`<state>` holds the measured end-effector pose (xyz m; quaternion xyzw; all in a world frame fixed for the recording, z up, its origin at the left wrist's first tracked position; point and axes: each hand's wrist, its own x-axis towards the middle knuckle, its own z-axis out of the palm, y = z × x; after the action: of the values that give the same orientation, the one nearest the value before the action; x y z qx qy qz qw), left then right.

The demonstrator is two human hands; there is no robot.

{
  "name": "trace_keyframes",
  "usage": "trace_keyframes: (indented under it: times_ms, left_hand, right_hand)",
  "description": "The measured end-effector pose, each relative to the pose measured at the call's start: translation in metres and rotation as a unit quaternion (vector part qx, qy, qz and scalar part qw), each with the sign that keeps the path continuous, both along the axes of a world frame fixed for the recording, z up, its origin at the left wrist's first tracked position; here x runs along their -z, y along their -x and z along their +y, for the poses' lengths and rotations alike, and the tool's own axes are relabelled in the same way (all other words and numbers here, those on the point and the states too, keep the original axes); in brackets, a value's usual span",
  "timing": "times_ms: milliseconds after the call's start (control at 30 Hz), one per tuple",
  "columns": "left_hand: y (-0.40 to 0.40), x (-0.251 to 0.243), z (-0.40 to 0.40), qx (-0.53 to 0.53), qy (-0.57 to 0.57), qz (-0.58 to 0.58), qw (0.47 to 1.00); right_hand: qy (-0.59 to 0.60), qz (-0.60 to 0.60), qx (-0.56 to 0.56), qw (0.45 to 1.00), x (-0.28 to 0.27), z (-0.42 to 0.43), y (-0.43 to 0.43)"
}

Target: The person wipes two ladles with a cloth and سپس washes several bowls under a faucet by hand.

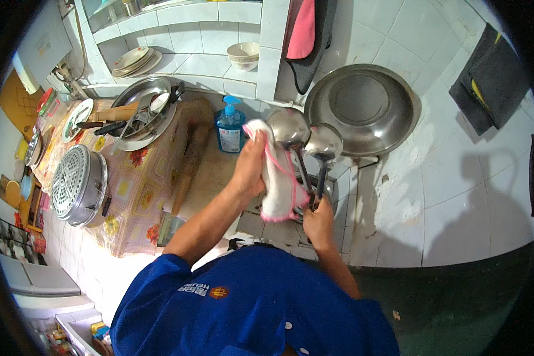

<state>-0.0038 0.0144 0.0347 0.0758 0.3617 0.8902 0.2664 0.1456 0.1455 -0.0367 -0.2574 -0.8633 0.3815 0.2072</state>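
A white cloth with pink edging (277, 184) is gripped in my left hand (251, 165), its lower end hanging down in front of the ladle handles. My right hand (319, 224) clasps the dark handles of two metal ladles together. The larger ladle bowl (288, 127) points upward beside the top of the cloth. To its right is the smaller ladle bowl (324, 141), also held up. Whether the cloth presses on the larger bowl I cannot tell. Behind the handles, a round metal fitting in the tiled counter (267, 227) is partly hidden.
A blue pump bottle (230, 130) stands left of the ladles. A large metal wok (360, 107) leans on the wall. On the patterned tablecloth (133, 196) are a steamer pot (78, 187) and a pan of utensils (144, 104). Bowls (244, 55) and plates (135, 62) occupy a shelf.
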Motion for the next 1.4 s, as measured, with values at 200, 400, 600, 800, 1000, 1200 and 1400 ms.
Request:
trace_keyframes:
  times_ms: [200, 400, 600, 800, 1000, 1200, 1400]
  left_hand:
    - [-0.003, -0.007, -0.004, -0.068, -0.079, -0.036, 0.994]
    - [-0.012, -0.019, -0.008, -0.057, -0.102, -0.051, 0.992]
    - [-0.006, 0.006, -0.015, 0.026, -0.058, 0.065, 0.996]
    - [-0.004, 0.011, -0.024, 0.041, -0.090, -0.018, 0.995]
    - [0.021, 0.002, -0.025, -0.001, -0.189, -0.005, 0.982]
    - [0.048, 0.045, -0.007, 0.083, -0.204, -0.012, 0.975]
    - [0.015, -0.013, -0.001, 0.260, -0.269, -0.148, 0.915]
  right_hand:
    - [0.011, 0.031, -0.017, 0.999, -0.009, -0.014, 0.003]
    - [0.035, 0.047, -0.061, 0.996, 0.009, -0.017, 0.009]
    - [0.116, 0.028, -0.104, 0.987, -0.010, -0.025, 0.009]
    - [0.131, 0.066, -0.103, 0.984, -0.012, -0.016, 0.005]
    - [0.175, 0.020, -0.163, 0.971, -0.022, -0.023, -0.007]
    - [0.219, -0.026, -0.262, 0.939, -0.024, -0.021, -0.002]
    - [0.357, -0.033, -0.331, 0.873, -0.023, -0.010, 0.003]
